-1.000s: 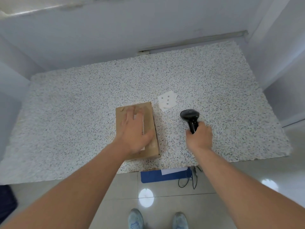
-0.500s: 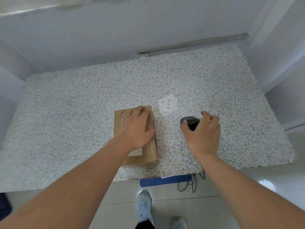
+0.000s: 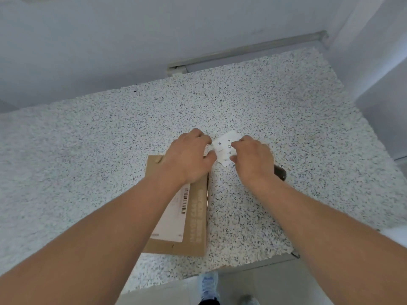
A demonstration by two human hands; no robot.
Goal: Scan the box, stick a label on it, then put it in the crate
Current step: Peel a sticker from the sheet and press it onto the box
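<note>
A flat brown cardboard box (image 3: 196, 227) lies on the speckled table (image 3: 88, 150), with a white barcode label on its top. Just beyond it lies a white sheet of labels (image 3: 225, 146). My left hand (image 3: 189, 159) pinches the sheet's left edge, its wrist over the box's far end. My right hand (image 3: 253, 159) pinches the sheet's right side. The black scanner (image 3: 280, 172) lies on the table, mostly hidden behind my right wrist. No crate is in view.
The table's front edge (image 3: 253, 266) runs close below the box. A wall and a metal rail (image 3: 242, 49) border the far side. A wall corner stands at the right. Shoes (image 3: 208, 287) show on the floor below.
My right hand let go of the scanner and moved left onto the label sheet. My left hand slid off the box top forward to the sheet. The camera moved closer.
</note>
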